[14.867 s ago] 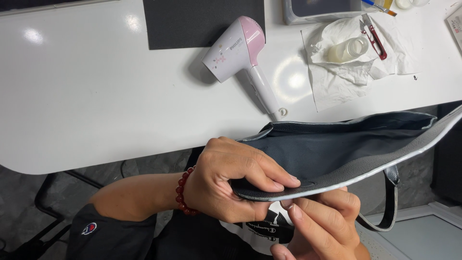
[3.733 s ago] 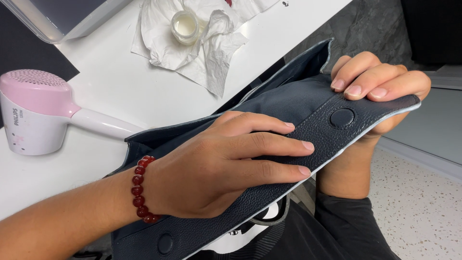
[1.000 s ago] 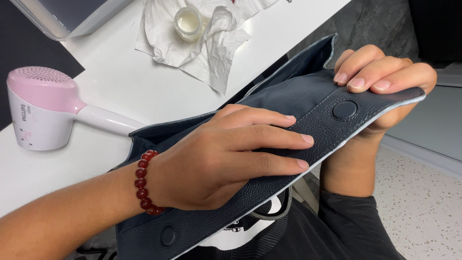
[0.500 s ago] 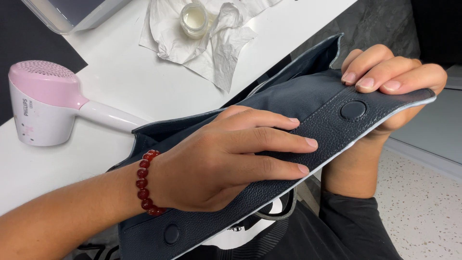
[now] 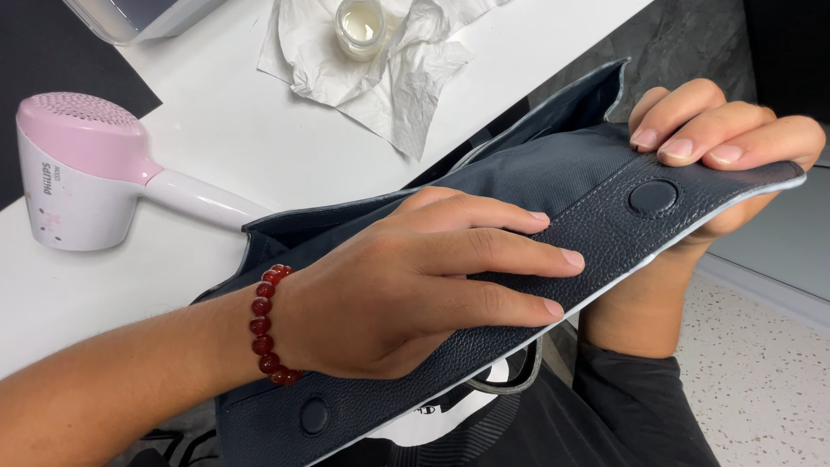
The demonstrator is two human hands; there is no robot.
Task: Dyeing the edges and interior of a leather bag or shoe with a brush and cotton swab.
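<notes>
The dark leather bag (image 5: 536,259) lay slanted off the white worktop (image 5: 259,147), its far edge near the worktop's rim and its pale-edged near rim hanging over the person's lap. Open floor showed to the right. The left hand (image 5: 406,285) lay flat on the bag's rim, fingers (image 5: 519,259) stretched out and pressing, clasping nothing. The right hand (image 5: 718,164) gripped the rim's end, fingers curled over the top beside a round snap (image 5: 653,197). A pink hair dryer (image 5: 86,182) and crumpled tissue (image 5: 380,69) lay on the worktop, well apart.
</notes>
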